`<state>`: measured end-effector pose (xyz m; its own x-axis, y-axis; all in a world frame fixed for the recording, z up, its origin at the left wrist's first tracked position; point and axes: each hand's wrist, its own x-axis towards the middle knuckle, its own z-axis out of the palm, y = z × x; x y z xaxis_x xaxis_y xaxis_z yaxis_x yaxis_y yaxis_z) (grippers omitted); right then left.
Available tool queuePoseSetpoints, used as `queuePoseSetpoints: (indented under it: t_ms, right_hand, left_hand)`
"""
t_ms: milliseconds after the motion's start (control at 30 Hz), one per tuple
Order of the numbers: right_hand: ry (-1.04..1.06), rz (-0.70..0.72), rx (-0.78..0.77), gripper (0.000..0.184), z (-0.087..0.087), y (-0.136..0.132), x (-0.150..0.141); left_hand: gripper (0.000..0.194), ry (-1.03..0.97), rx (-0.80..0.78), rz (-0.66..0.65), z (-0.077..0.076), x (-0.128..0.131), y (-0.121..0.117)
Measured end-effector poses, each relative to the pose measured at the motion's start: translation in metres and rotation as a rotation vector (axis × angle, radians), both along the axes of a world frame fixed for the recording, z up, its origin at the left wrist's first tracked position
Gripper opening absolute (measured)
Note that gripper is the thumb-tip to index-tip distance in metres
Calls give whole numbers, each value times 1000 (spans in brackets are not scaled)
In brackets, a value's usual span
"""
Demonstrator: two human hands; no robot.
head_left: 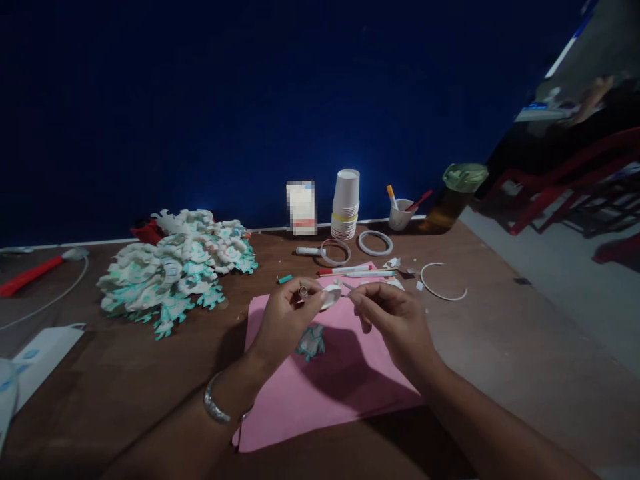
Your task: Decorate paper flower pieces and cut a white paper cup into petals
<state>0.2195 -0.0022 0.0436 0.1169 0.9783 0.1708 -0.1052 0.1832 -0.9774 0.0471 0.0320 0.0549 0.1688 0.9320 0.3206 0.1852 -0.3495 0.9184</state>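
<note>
Over a sheet of pink paper [350,387], my left hand [287,317] pinches a small white round piece [331,297], perhaps of paper. Close to its right, my right hand [390,310] is closed, fingertips together, on a thin grey stick-like thing [347,286] whose tip is at the white piece. Its exact kind is too small to make out. Just below my left fingers, a white paper cutout with teal edges [311,343] shows above the pink paper; I cannot tell whether it hangs from the white piece or lies flat.
At left is a heap of teal-edged paper cutouts [185,267]. Behind my hands are markers [370,274], tape rolls [375,243], stacked paper cups [346,200] and a pen cup [401,217]. A jar [453,200] stands at the back right; a red-handled brush [35,273] lies far left.
</note>
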Motion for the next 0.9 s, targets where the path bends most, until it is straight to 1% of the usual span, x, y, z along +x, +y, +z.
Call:
queuePoseSetpoints:
  t_ms: [67,167,233,400,633,900]
  right_hand:
    - [-102,-5,44,14,0,-2,-1]
    - [-294,-53,161,12,1,-6,-2]
    - [-378,-78,222,12,2,-7,-1]
    - [-442,-88,277,12,2,-7,-1]
    - [-519,-101,328,11,4,-8,-2]
    - [-586,-134,397,11,4,-9,-3]
  left_hand:
    - [6,27,36,-5,0,0,-1]
    - [5,68,133,-14,1,1,-5]
    - [4,115,189,-18,4,2,-8]
    - [6,195,292,-23,10,2,-12]
    - [11,240,373,-19,10,2,-15]
    - [15,318,552,35,10,4,-15]
